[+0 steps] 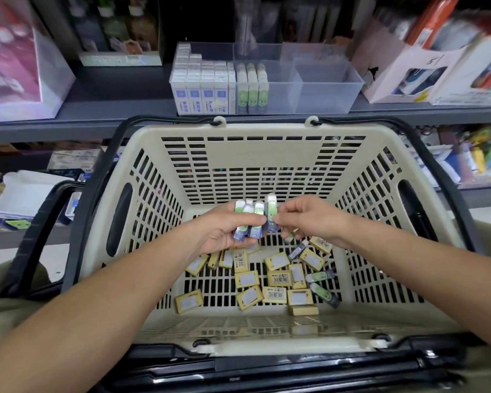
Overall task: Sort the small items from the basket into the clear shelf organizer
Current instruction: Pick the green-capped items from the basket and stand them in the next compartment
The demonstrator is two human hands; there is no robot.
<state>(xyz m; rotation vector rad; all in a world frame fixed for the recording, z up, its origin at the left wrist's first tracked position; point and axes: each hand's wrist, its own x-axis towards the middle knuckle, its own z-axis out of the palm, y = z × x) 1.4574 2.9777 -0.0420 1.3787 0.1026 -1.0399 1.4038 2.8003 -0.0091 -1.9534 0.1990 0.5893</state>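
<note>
A beige slatted basket (pixel 270 129) sits in front of me below the shelf. Inside it my left hand (pixel 224 234) grips a bunch of green-and-purple erasers (pixel 251 219), held upright. My right hand (pixel 304 219) pinches one more green-and-purple eraser (pixel 271 214) right beside that bunch. Several yellow boxed erasers (pixel 278 277) and a few loose green-and-purple erasers (pixel 322 292) lie on the basket floor. The clear shelf organizer (pixel 323 92) stands on the shelf beyond, with white-and-blue boxes (pixel 201 92) at its left and green-and-purple erasers (pixel 253 93) next to them.
The organizer's right compartments (pixel 328 80) hold nothing. A pink box (pixel 14 63) stands on the shelf at left and cartons of goods (pixel 437 69) at right. Black basket handles (pixel 40 231) lie folded outward. A lower shelf holds more goods.
</note>
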